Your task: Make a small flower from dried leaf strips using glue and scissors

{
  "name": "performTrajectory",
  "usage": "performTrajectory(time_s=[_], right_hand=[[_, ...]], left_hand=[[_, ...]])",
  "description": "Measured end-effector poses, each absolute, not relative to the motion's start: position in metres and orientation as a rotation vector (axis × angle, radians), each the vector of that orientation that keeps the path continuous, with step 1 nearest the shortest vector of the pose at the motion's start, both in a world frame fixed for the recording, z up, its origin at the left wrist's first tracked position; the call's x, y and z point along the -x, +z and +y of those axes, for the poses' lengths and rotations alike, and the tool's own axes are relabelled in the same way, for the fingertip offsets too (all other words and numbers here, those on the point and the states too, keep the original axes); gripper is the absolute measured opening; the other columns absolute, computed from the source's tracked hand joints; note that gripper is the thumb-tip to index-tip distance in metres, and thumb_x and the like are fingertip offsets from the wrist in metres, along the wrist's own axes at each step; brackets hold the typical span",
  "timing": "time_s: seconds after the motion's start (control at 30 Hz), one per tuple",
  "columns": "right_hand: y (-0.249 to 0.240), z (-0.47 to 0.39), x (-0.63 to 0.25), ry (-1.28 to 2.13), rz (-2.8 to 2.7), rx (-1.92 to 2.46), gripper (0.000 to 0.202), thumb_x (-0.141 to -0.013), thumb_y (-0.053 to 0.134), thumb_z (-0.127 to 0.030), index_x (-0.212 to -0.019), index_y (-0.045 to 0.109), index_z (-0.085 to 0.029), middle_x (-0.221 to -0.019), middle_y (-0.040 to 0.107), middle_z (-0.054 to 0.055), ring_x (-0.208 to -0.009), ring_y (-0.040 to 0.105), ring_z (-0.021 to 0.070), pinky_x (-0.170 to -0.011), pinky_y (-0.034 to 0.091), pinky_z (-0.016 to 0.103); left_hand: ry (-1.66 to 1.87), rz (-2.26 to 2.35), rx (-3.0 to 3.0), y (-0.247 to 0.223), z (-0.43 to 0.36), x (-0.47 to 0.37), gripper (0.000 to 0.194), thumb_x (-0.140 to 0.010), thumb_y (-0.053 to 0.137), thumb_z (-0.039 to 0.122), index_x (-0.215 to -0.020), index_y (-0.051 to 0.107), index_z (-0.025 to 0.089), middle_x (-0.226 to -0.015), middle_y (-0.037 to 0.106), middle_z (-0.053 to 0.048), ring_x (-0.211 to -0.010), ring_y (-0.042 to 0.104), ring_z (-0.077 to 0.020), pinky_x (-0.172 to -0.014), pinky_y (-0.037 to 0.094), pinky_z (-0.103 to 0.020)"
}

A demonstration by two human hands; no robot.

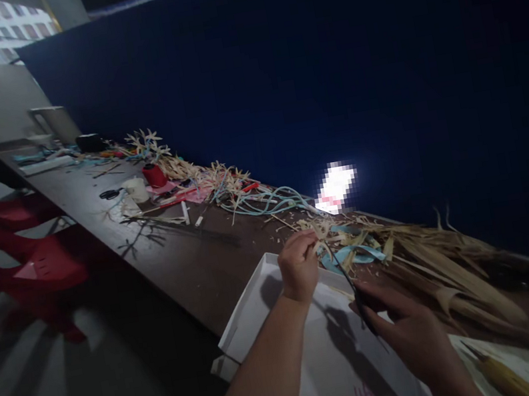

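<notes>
My left hand (300, 267) is closed in a pinch above the far edge of a white shallow box lid (316, 358). A small pale curled piece of dried husk (323, 250) shows at its fingertips. My right hand (413, 328) grips a slim dark tool (356, 291), its thin tip reaching up to the husk piece beside my left fingers. Whether the tool is a pair of scissors or tweezers I cannot tell. Pale shavings and light-blue ribbon (362, 253) lie just beyond the hands. Pink handwriting marks the lid.
Long dried husk leaves (452, 261) lie along the right. A yellow-handled pointed tool (504, 374) is at lower right. A bright screen (336, 187) leans on the dark blue partition (274, 74). Farther left are pale husk flowers (228, 177), red thread (154, 176) and red chairs (42, 262).
</notes>
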State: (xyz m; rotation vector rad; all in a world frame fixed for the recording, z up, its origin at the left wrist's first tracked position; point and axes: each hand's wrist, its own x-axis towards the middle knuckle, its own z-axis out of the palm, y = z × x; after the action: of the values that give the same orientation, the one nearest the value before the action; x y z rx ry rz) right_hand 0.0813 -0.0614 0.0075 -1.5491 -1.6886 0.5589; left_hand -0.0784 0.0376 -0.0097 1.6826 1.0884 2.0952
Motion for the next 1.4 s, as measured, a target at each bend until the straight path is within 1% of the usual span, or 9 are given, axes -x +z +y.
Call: performTrajectory(time_s=[0.2,0.4,0.67,0.9,1.1,1.2,1.27,1.4], right_hand=[[0.0104,-0.0621,-0.0802,0.577,-1.697,1.556,0.037,-0.072,0.065,-0.036,-0.105,0.07,-0.022,-0.1,0.071,0.006,-0.085,0.068,0.0234,-0.08,0.053,0.033],[0.0144,-0.064,-0.0785,0.6,-1.674,1.581,0.037,-0.072,0.065,-0.038,-0.105,0.07,-0.022,-0.099,0.071,0.006,-0.083,0.068,0.0235,-0.078,0.054,0.033],[0.0133,-0.0637,-0.0777,0.581,-1.675,1.576,0.037,-0.071,0.065,-0.038,-0.104,0.07,-0.023,-0.101,0.071,0.005,-0.087,0.067,0.0231,-0.077,0.054,0.031],[0.0123,-0.0635,-0.0801,0.575,-1.671,1.547,0.037,-0.072,0.065,-0.036,-0.106,0.07,-0.023,-0.105,0.069,0.006,-0.094,0.066,0.0248,-0.086,0.051,0.035],[0.0142,-0.0629,-0.0778,0.611,-1.661,1.563,0.038,-0.071,0.065,-0.038,-0.105,0.07,-0.022,-0.1,0.071,0.006,-0.087,0.068,0.0244,-0.081,0.053,0.035],[0.0135,-0.0637,-0.0798,0.595,-1.667,1.551,0.037,-0.072,0.065,-0.037,-0.106,0.07,-0.023,-0.102,0.07,0.005,-0.089,0.067,0.024,-0.081,0.053,0.033],[0.0132,-0.065,-0.0821,0.561,-1.639,1.563,0.038,-0.072,0.065,-0.038,-0.107,0.069,-0.023,-0.103,0.07,0.005,-0.089,0.067,0.0237,-0.076,0.054,0.031],[0.0137,-0.0672,-0.0854,0.456,-1.547,1.588,0.042,-0.07,0.068,-0.043,-0.107,0.069,-0.024,-0.095,0.072,0.004,-0.082,0.067,0.0233,-0.064,0.054,0.026]], left_hand=[[2.14,1.067,-1.697,-0.0083,0.0365,0.0786,0.02,-0.074,0.056,0.001,-0.081,0.068,0.016,-0.088,0.07,-0.007,-0.086,0.065,-0.0143,-0.079,0.054,-0.029],[2.093,1.089,-1.677,-0.0091,0.0361,0.0783,0.024,-0.073,0.055,0.0,-0.083,0.069,0.017,-0.089,0.07,-0.007,-0.087,0.065,-0.0149,-0.08,0.054,-0.03],[2.083,1.117,-1.662,-0.0083,0.0346,0.0776,0.024,-0.073,0.056,0.0,-0.083,0.07,0.017,-0.088,0.07,-0.007,-0.087,0.065,-0.0151,-0.081,0.053,-0.029],[2.1,1.111,-1.647,-0.0078,0.0348,0.0773,0.021,-0.073,0.057,0.0,-0.08,0.069,0.016,-0.087,0.07,-0.008,-0.085,0.065,-0.0152,-0.079,0.054,-0.029],[2.09,1.1,-1.638,-0.0086,0.0353,0.0779,0.019,-0.076,0.056,0.004,-0.083,0.069,0.016,-0.088,0.07,-0.008,-0.087,0.064,-0.015,-0.081,0.053,-0.029],[2.105,1.133,-1.592,-0.0095,0.0373,0.0792,0.017,-0.075,0.058,0.006,-0.08,0.069,0.017,-0.087,0.07,-0.007,-0.086,0.064,-0.0154,-0.08,0.052,-0.029],[2.097,1.15,-1.557,-0.0103,0.0385,0.08,0.016,-0.076,0.058,0.006,-0.08,0.069,0.017,-0.087,0.07,-0.007,-0.085,0.064,-0.0156,-0.08,0.052,-0.03],[2.079,1.113,-1.534,-0.0109,0.0391,0.0806,0.012,-0.076,0.06,0.009,-0.079,0.069,0.016,-0.088,0.07,-0.007,-0.086,0.064,-0.0159,-0.079,0.052,-0.03]])
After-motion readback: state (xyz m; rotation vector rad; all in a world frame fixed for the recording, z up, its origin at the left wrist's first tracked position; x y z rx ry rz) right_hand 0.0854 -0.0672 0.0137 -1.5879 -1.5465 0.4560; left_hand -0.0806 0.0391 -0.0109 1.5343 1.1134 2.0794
